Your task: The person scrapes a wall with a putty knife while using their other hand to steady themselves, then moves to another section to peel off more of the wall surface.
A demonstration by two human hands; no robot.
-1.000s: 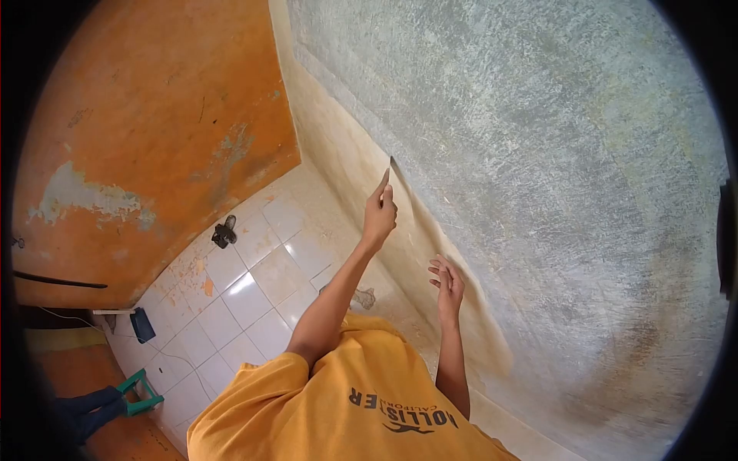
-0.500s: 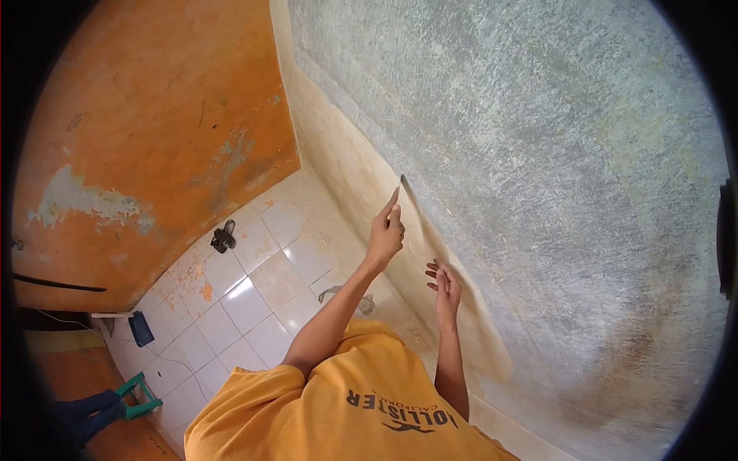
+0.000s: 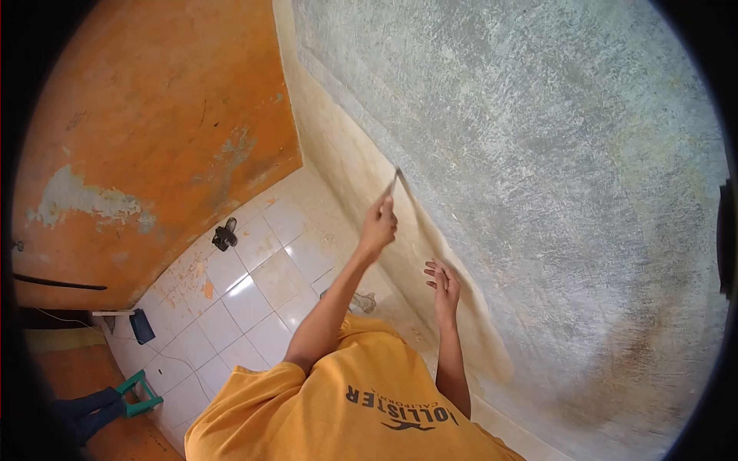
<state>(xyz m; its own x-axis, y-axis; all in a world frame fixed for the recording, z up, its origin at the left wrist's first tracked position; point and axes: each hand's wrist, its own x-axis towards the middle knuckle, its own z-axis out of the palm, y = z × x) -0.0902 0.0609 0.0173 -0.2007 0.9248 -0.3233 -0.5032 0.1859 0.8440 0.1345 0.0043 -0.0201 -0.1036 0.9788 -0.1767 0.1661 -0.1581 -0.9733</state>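
Note:
My left hand (image 3: pixel 378 229) is wrapped round a thin scraper-like tool (image 3: pixel 396 183). Its tip rests at the border where the rough grey wall surface (image 3: pixel 523 192) meets the smooth cream strip (image 3: pixel 338 146). My right hand (image 3: pixel 443 292) is lower down near the cream strip, its fingers apart and holding nothing. Whether its fingertips touch the wall cannot be made out.
An orange wall (image 3: pixel 169 100) with peeled patches stands at the left. On the tiled floor (image 3: pixel 254 307) lie paint flakes, a dark object (image 3: pixel 224 234), a blue dustpan-like item (image 3: pixel 141 327) and a cable. Another person's legs (image 3: pixel 96 411) are beside a green stool (image 3: pixel 141 394).
My left hand and the tool have shifted slightly up and to the left along the border. My right hand has barely moved.

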